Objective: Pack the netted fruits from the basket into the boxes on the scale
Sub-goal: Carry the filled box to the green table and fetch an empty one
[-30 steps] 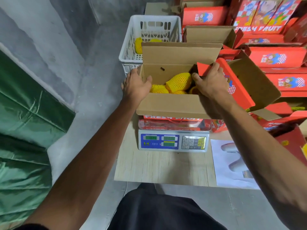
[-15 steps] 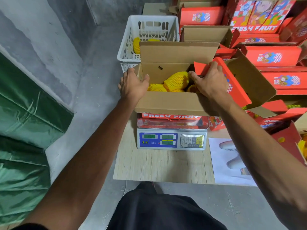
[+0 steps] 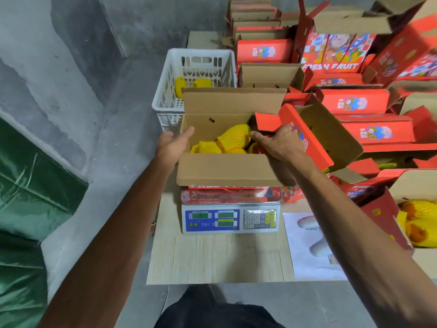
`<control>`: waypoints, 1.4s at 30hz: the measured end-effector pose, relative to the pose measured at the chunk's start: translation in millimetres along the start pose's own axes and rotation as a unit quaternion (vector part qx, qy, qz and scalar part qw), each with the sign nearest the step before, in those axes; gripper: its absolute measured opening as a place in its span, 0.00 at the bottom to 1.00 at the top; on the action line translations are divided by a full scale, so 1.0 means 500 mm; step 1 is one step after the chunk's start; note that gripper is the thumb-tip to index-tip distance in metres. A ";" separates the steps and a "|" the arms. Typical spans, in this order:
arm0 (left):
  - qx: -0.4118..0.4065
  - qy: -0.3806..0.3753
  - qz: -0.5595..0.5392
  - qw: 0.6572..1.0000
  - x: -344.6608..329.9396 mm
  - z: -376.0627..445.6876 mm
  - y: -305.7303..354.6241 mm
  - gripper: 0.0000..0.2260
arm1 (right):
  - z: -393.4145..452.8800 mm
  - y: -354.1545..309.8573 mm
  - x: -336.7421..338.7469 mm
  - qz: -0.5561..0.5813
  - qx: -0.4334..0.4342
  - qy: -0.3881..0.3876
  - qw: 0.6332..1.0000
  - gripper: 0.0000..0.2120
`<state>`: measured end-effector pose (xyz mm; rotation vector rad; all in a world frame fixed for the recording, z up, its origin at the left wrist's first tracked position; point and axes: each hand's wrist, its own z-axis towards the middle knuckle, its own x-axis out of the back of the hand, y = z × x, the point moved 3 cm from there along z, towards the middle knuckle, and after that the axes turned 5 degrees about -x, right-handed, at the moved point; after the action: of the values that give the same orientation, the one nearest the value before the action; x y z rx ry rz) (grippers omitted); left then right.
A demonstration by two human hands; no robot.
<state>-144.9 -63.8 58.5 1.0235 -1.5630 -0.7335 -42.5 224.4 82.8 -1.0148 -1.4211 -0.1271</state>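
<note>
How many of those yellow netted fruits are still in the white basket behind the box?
2 show. One netted fruit lies at the left of the white basket; the other lies just right of it. The box flap hides the basket's front, so more may be there.

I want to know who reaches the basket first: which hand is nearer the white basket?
Left. The left hand is at the box's left wall, just in front of the white basket; the right hand grips the red flap further right.
</note>
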 end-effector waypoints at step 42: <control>0.028 -0.130 -0.136 0.982 -0.012 0.028 0.018 0.14 | 0.030 0.055 0.014 0.355 -0.060 -0.075 0.930 0.25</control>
<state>-160.2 -55.2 60.5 1.2375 -1.6910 -1.0509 -35.0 253.9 72.1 -1.6098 -1.1072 0.4079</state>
